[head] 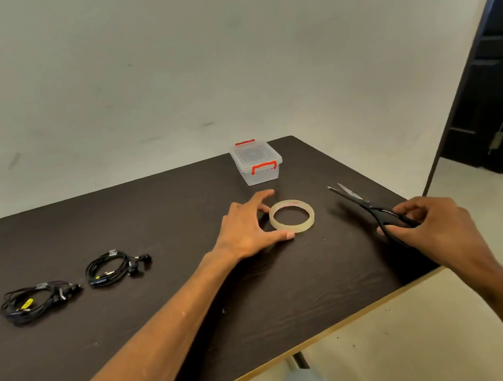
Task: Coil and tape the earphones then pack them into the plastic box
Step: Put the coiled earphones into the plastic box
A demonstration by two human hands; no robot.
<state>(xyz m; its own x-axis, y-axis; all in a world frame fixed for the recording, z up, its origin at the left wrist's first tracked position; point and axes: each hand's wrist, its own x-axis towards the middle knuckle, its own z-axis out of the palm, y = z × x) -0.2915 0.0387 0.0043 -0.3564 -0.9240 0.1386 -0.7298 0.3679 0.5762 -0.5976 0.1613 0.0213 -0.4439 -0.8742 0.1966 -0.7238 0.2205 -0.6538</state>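
Observation:
Two coiled black earphones lie at the table's left: one bundle (37,300) nearest the left edge, the other (112,267) just right of it, each with a bit of tape on its coil. A clear tape roll (292,217) lies flat mid-table. My left hand (248,225) is spread at its left side, thumb touching the near rim and fingers reaching round the far side. My right hand (432,225) grips the black handles of the scissors (362,203), whose blades point away to the left, slightly parted. The clear plastic box (256,162) with red clips stands shut at the far edge.
The dark wooden table (193,292) ends in a light front edge running diagonally at the right. A dark door (490,82) stands open at the far right over a pale floor. A wall closes off the back.

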